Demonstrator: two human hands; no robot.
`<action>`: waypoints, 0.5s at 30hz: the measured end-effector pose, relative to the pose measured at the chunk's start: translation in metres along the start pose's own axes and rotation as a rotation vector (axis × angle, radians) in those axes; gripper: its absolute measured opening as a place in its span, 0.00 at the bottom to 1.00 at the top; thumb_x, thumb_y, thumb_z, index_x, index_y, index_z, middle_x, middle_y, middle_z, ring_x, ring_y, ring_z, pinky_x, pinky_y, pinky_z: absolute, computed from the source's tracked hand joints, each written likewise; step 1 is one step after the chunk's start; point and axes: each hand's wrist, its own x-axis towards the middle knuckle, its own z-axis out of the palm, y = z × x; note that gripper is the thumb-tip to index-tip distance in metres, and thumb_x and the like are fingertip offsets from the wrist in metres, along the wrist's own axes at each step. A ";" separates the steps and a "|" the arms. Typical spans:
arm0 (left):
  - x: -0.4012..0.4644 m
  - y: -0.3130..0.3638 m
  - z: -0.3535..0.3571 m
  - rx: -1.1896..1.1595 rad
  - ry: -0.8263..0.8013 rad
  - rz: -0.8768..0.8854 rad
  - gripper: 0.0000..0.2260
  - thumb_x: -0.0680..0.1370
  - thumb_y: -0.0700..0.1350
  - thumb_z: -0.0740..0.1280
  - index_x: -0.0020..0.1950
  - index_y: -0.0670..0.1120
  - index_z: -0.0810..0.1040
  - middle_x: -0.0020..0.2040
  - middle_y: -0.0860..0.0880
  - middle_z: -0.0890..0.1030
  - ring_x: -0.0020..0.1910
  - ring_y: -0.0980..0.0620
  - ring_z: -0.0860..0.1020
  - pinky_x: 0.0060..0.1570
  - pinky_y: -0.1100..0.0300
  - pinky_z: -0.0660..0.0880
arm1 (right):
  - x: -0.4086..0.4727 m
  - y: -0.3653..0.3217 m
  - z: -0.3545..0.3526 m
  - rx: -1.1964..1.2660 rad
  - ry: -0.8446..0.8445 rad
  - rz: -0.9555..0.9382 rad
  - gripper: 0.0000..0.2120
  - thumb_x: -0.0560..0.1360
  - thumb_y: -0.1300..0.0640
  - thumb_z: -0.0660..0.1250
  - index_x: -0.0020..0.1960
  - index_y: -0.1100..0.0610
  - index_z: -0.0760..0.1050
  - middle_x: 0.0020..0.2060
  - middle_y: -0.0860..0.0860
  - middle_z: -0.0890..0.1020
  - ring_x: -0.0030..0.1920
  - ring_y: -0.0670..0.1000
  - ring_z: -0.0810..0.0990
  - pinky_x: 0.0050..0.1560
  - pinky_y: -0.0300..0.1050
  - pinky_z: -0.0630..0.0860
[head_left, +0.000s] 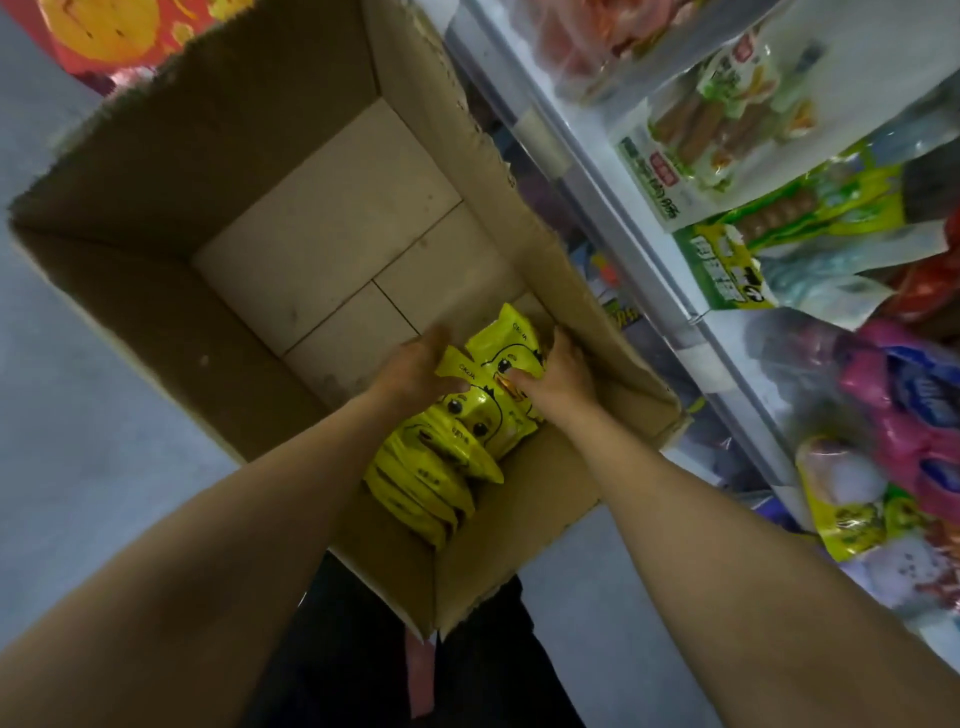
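**Both hands on yellow packets, near corner of box**

The yellow duck-print packets sit in the near right corner of the box, packed on edge in a row that runs toward the near wall. The front two stand higher than the rest, tilted, top corners pointing toward the far end.

The left hand grips them from the left, thumb laid across the printed face and fingers curled behind the left edge. The right hand grips from the right, thumb on the face and fingers wrapped over the right edge. The raised packets lie squarely between the two palms, and the thumbs nearly meet over the duck's beak. The rest of the row lies below the wrists, toward the person.

Edges: the right hand's knuckles are just beside the right wall, little room there. The near wall is close behind the row. Left and far of the packets the box bottom is bare cardboard, so there is wide room that way. The box top is open and its cut rim is ragged.

Outside the box, a shelf rail runs close along the right wall. Snack bags and a pink bag lie on the shelf. Grey floor is on the left, and red packaging sits past the far corner.
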 end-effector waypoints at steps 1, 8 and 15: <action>0.001 -0.003 0.001 -0.018 0.000 -0.012 0.33 0.68 0.48 0.78 0.70 0.44 0.69 0.61 0.43 0.78 0.60 0.44 0.76 0.53 0.57 0.70 | 0.003 -0.001 0.001 -0.027 -0.010 0.009 0.49 0.71 0.44 0.74 0.80 0.58 0.50 0.77 0.59 0.60 0.76 0.58 0.59 0.75 0.51 0.59; 0.003 -0.016 0.005 -0.128 0.020 -0.039 0.23 0.65 0.46 0.80 0.58 0.45 0.78 0.48 0.47 0.81 0.48 0.48 0.79 0.47 0.57 0.74 | 0.003 -0.009 0.001 -0.332 0.074 -0.072 0.25 0.71 0.48 0.75 0.63 0.53 0.73 0.65 0.57 0.71 0.66 0.60 0.69 0.65 0.50 0.67; 0.004 -0.010 0.013 -0.120 0.047 0.017 0.18 0.64 0.46 0.80 0.45 0.47 0.74 0.41 0.49 0.74 0.41 0.50 0.73 0.31 0.63 0.64 | -0.004 -0.014 0.003 -0.284 0.022 -0.056 0.31 0.72 0.52 0.75 0.69 0.57 0.66 0.64 0.57 0.76 0.66 0.58 0.74 0.59 0.48 0.72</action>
